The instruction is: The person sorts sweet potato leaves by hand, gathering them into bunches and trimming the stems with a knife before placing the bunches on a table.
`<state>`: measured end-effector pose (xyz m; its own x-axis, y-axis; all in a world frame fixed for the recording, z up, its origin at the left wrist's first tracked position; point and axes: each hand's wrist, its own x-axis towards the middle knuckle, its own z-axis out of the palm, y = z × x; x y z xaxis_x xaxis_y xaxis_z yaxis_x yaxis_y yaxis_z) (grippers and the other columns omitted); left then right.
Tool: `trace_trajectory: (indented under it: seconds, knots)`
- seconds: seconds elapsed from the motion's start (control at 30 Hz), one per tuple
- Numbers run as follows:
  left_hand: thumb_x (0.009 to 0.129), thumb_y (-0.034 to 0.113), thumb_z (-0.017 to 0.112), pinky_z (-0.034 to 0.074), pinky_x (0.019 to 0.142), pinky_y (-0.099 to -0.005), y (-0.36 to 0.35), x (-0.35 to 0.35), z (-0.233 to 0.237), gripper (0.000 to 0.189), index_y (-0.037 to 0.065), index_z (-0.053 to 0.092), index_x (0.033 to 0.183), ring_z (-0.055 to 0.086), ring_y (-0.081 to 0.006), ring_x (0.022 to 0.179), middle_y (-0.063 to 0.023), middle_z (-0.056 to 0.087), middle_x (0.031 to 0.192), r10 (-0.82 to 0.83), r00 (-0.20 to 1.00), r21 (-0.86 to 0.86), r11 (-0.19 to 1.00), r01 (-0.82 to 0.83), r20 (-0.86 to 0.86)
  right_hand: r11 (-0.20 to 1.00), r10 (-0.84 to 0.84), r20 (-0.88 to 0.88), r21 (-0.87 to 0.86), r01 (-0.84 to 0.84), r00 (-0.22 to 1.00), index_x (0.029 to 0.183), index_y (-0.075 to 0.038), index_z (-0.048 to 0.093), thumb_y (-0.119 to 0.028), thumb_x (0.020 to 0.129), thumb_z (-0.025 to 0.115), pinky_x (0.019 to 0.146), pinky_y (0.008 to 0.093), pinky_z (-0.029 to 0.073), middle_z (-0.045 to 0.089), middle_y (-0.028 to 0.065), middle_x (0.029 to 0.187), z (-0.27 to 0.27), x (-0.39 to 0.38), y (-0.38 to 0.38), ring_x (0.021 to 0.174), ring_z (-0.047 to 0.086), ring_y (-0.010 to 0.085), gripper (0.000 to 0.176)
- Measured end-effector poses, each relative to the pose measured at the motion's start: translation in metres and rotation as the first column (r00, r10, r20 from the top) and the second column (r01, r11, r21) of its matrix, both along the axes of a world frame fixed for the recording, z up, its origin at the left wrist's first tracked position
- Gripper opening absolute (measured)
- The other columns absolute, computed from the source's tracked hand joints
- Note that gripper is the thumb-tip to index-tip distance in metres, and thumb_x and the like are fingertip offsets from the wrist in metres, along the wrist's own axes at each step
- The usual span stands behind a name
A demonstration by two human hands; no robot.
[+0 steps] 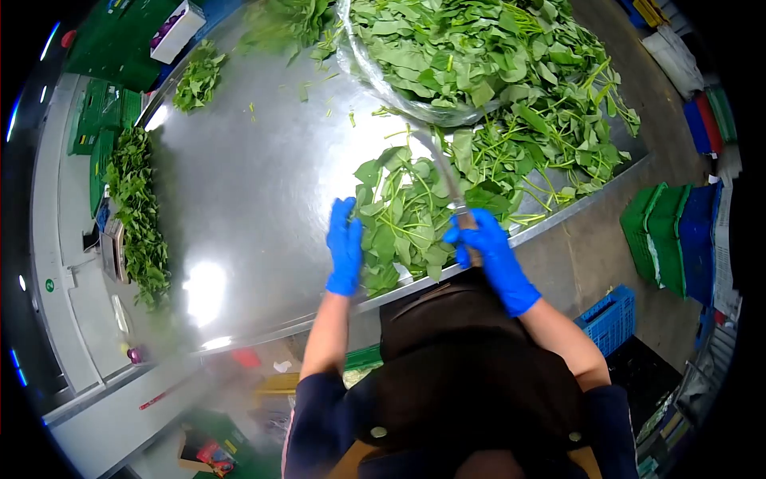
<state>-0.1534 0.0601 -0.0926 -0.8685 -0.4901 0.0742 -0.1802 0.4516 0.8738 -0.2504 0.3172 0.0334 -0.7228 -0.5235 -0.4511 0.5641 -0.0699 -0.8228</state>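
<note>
My left hand (344,247), in a blue glove, has its fingers stretched out along the left side of a loose pile of leafy green stems (405,219). A curved knife (443,168) is in my gloved right hand (493,259), which is wrapped round its brown handle at the pile's right side. Its long blade points away from me, over the leaves. Under both lies a shiny metal table (247,176). Beyond the blade, a clear plastic bag (383,92) is heaped with more leafy greens (447,48).
More cut greens (558,136) spread along the table's right edge. Small bunches lie at the back left (199,76) and in a row along the left (140,207). Green crates (662,231) and a blue crate (608,319) stand on the floor at right.
</note>
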Motion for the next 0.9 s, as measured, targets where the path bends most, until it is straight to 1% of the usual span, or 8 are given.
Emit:
trace_trajectory:
  seconds: [0.13, 0.2, 0.27, 0.33, 0.5, 0.7, 0.8, 0.9]
  knots:
    - [0.080, 0.036, 0.060, 0.023, 0.108, -0.0401, 0.043, 0.020, 0.045, 0.074, 0.000, 0.029, 0.137, 0.030, -0.0351, 0.131, -0.0227, 0.031, 0.140, -0.091, 0.996, 0.243, 0.965, 0.094, -0.023, 0.985, 0.174, -0.006, -0.019, -0.174, 0.985, 0.111, -0.005, 0.049, -0.022, 0.088, 0.053, 0.059, 0.0235, 0.045, 0.058, 0.0045, 0.082, -0.031, 0.043, -0.046, 0.064, 0.054, 0.0125, 0.029]
    - [0.076, 0.041, 0.065, 0.018, 0.108, -0.0457, 0.040, 0.036, 0.039, 0.084, 0.001, 0.026, 0.138, 0.022, -0.0399, 0.133, -0.0244, 0.027, 0.141, -0.260, 0.956, -0.033, 0.963, 0.267, 0.138, 0.991, 0.094, -0.016, -0.090, -0.095, 0.995, 0.114, -0.005, 0.050, -0.021, 0.089, 0.054, 0.065, 0.0272, 0.048, 0.057, 0.0037, 0.084, -0.053, 0.065, -0.074, 0.070, 0.057, 0.0158, 0.030]
    - [0.072, 0.045, 0.069, 0.013, 0.108, -0.0516, 0.046, 0.045, 0.027, 0.092, 0.001, 0.024, 0.139, 0.015, -0.0438, 0.134, -0.0258, 0.023, 0.142, -0.328, 0.888, -0.252, 0.874, 0.415, 0.322, 0.981, 0.126, -0.397, 0.184, -0.056, 0.909, 0.122, -0.008, 0.048, -0.022, 0.089, 0.056, 0.068, 0.0300, 0.049, 0.059, 0.0073, 0.082, -0.097, 0.071, -0.093, 0.071, 0.060, 0.0195, 0.036]
    - [0.069, 0.049, 0.071, 0.008, 0.106, -0.0578, 0.056, 0.040, 0.015, 0.097, 0.001, 0.024, 0.139, 0.009, -0.0469, 0.134, -0.0270, 0.020, 0.142, -0.299, 0.815, -0.416, 0.742, 0.525, 0.496, 0.951, 0.129, -0.404, 0.310, 0.003, 0.906, 0.124, -0.010, 0.049, -0.022, 0.088, 0.058, 0.067, 0.0300, 0.049, 0.062, 0.0093, 0.083, -0.103, 0.055, -0.089, 0.071, 0.061, 0.0194, 0.039]
    - [0.064, 0.049, 0.073, 0.008, 0.104, -0.0613, 0.106, -0.015, 0.015, 0.101, 0.004, 0.023, 0.139, 0.010, -0.0464, 0.134, -0.0276, 0.025, 0.138, -0.360, 0.811, -0.460, 0.684, 0.565, 0.461, 0.858, 0.160, -0.437, 0.505, 0.094, 0.885, 0.121, -0.011, 0.055, -0.024, 0.085, 0.062, 0.068, 0.0259, 0.049, 0.067, 0.0071, 0.095, -0.098, 0.005, -0.027, 0.077, 0.065, 0.0128, 0.038]
    - [0.067, 0.050, 0.070, 0.013, 0.103, -0.0619, 0.187, -0.100, 0.002, 0.090, 0.004, 0.033, 0.134, 0.013, -0.0462, 0.133, -0.0226, 0.026, 0.140, -0.472, 0.801, -0.474, 0.646, 0.598, 0.367, 0.908, -0.126, -0.503, 0.289, 0.303, 0.855, 0.111, -0.006, 0.061, -0.019, 0.083, 0.065, 0.073, 0.0223, 0.048, 0.068, 0.0037, 0.096, -0.105, -0.068, 0.057, 0.083, 0.063, 0.0075, 0.031]
    - [0.067, 0.049, 0.070, 0.016, 0.103, -0.0604, 0.221, -0.130, -0.003, 0.087, 0.005, 0.035, 0.133, 0.016, -0.0469, 0.131, -0.0237, 0.027, 0.139, -0.471, 0.800, -0.515, 0.613, 0.599, 0.371, 0.872, 0.134, -0.490, 0.471, 0.132, 0.861, 0.110, -0.005, 0.061, -0.024, 0.086, 0.061, 0.081, 0.0257, 0.048, 0.065, 0.0079, 0.107, -0.102, -0.109, 0.106, 0.094, 0.063, 0.0155, 0.030]
    - [0.068, 0.046, 0.070, 0.020, 0.101, -0.0593, 0.257, -0.164, -0.002, 0.084, 0.004, 0.036, 0.132, 0.019, -0.0479, 0.130, -0.0251, 0.029, 0.136, -0.508, 0.782, -0.514, 0.592, 0.621, 0.360, 0.882, 0.176, -0.487, 0.463, 0.083, 0.856, 0.108, -0.005, 0.062, -0.025, 0.085, 0.062, 0.082, 0.0267, 0.048, 0.066, 0.0078, 0.103, -0.100, -0.144, 0.147, 0.093, 0.064, 0.0169, 0.030]
